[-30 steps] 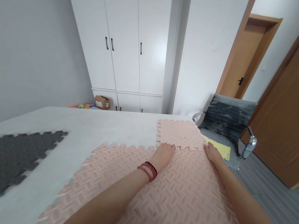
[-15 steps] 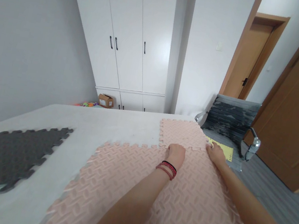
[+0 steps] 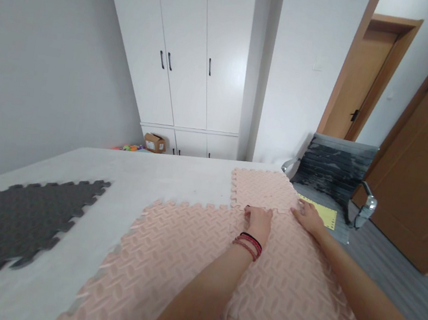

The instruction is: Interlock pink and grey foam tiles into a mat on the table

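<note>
Pink interlocking foam mats (image 3: 168, 251) lie on the white table, with a smaller-looking pink foam mat (image 3: 263, 186) beyond them at the far right. My left hand (image 3: 258, 223), with red and black bands on its wrist, is closed over the seam between the far mat and the near ones. Its fingers are curled down onto the foam, and the fingertips are partly hidden. At the right end of that seam, my right hand (image 3: 309, 218) rests with fingers apart at the mat's edge, over the table side.
A dark grey foam mat (image 3: 21, 217) lies apart on the left of the table (image 3: 170, 174). Past the right edge stands a chair (image 3: 335, 162) with a yellow sheet (image 3: 324, 215) on its seat. A cardboard box (image 3: 154, 142) and white cabinets (image 3: 206, 87) are behind.
My left hand has shifted slightly right along the seam, its thumb now showing apart from the curled fingers. My right hand has moved a little inward onto the mat edge. The view has shifted slightly.
</note>
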